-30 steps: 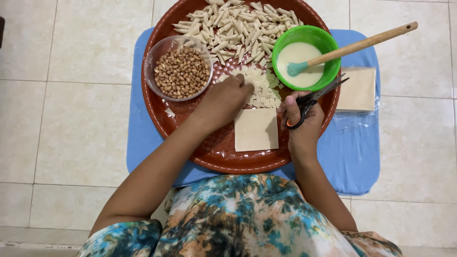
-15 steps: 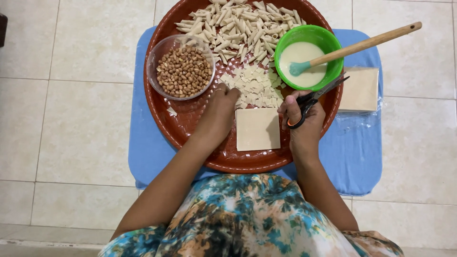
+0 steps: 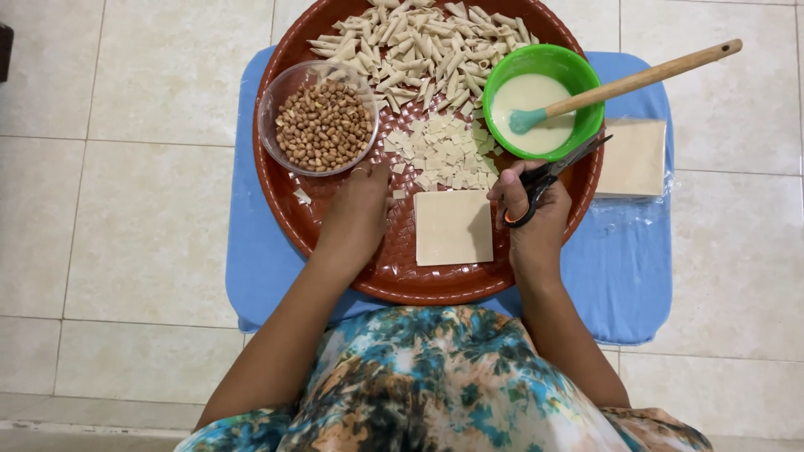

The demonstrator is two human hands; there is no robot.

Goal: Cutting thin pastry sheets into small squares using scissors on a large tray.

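A round reddish-brown tray (image 3: pixel 335 251) lies on a blue cloth (image 3: pixel 628 276). On the tray, a square pale dough sheet (image 3: pixel 453 227) rests between my hands. My left hand (image 3: pixel 358 208) lies flat on the tray just left of the sheet, below a clear bowl of peanuts (image 3: pixel 320 124). My right hand (image 3: pixel 534 211) grips black scissors (image 3: pixel 553 174), blades pointing up-right toward a green bowl (image 3: pixel 578 71). Small cut dough squares (image 3: pixel 440 151) are heaped above the sheet. Rolled dough pieces (image 3: pixel 419 46) fill the tray's far side.
The green bowl holds white paste and a wooden-handled spatula (image 3: pixel 636 81) with a teal tip. A stack of dough sheets (image 3: pixel 635 157) on clear plastic sits on the cloth to the right. Pale floor tiles (image 3: pixel 126 209) surround everything.
My left hand has drawn back from the heap of cut squares and now rests on the tray left of the sheet. The right hand with the scissors has stayed in place.
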